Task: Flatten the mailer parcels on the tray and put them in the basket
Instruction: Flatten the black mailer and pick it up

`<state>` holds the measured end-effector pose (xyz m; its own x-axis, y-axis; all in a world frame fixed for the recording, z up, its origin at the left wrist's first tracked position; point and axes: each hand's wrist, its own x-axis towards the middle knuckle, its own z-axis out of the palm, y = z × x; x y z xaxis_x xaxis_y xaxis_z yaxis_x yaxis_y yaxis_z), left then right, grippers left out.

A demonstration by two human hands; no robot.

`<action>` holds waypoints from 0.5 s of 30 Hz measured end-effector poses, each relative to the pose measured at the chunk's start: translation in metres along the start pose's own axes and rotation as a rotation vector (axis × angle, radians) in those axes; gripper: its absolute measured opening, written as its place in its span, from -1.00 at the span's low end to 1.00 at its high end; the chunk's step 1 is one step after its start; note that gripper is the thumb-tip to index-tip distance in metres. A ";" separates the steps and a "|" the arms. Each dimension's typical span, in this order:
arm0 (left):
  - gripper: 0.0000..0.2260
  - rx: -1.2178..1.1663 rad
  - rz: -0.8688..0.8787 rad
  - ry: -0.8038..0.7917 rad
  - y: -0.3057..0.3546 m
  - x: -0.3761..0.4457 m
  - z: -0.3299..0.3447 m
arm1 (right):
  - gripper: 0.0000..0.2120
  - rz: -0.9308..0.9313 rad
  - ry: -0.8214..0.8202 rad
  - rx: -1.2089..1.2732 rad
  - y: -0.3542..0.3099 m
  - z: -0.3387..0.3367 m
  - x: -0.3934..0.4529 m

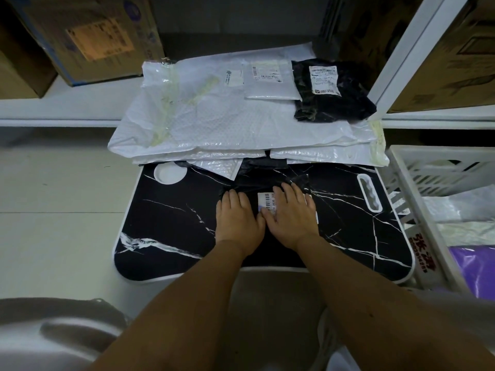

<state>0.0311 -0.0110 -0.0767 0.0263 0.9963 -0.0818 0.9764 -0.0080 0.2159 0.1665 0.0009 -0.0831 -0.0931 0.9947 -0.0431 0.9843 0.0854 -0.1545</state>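
Note:
A black mailer parcel (263, 180) with a white barcode label (265, 200) lies on the black marble-patterned tray (171, 223). My left hand (237, 219) and my right hand (290, 216) press flat on it side by side, fingers straight. Behind them, large white bubble mailers (214, 119) are stacked over the tray's far edge. On that stack lie a small white mailer (269, 81) and a crumpled black mailer (332, 92). The white basket (417, 207) stands at the right, with white and purple parcels inside.
Cardboard boxes (88, 38) sit on a white shelf at the back left, and more boxes (450, 60) stand behind a white shelf post at the right. Pale floor lies left of the tray. A grey rounded object (61, 330) is at the lower left.

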 end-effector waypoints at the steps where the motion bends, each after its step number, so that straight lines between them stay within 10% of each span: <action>1: -0.38 0.017 -0.009 -0.012 0.000 0.001 0.000 | -0.18 0.006 -0.010 0.005 0.000 0.000 0.000; 15: -0.37 -0.241 -0.238 0.005 0.000 -0.009 -0.017 | -0.35 0.217 0.025 0.284 0.013 -0.023 -0.002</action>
<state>0.0275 -0.0185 -0.0590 -0.1979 0.9682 -0.1528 0.8764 0.2446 0.4150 0.1830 0.0018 -0.0622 0.1209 0.9893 -0.0813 0.8996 -0.1438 -0.4124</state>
